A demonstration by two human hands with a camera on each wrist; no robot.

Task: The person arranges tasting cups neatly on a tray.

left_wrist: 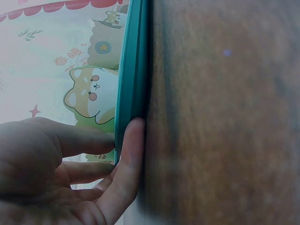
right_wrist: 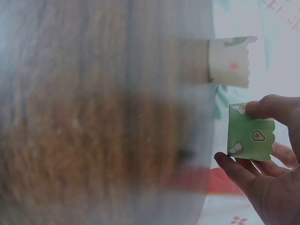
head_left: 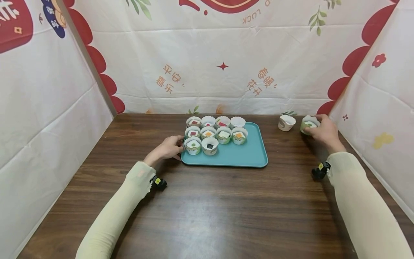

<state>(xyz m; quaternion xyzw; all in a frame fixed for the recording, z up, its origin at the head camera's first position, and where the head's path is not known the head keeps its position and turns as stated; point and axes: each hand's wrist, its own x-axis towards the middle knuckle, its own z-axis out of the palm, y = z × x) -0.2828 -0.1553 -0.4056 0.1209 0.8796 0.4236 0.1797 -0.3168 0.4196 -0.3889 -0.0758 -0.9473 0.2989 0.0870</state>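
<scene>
A teal tray (head_left: 240, 155) lies on the table, with several patterned paper baking cups (head_left: 224, 136) in rows over its left and back parts. My left hand (head_left: 169, 146) pinches the tray's left rim; in the left wrist view, fingers (left_wrist: 129, 159) lie on both sides of that rim. At the back right, my right hand (head_left: 325, 131) holds a green paper baking cup (right_wrist: 253, 136) with an avocado print. In the right wrist view its base looks a little off the table. Something white and green shows inside it.
A pale paper baking cup (head_left: 286, 123) stands on the table between the tray and my right hand. The brown wooden table (head_left: 207, 208) meets printed white cloth walls (head_left: 207, 72) at its back and sides.
</scene>
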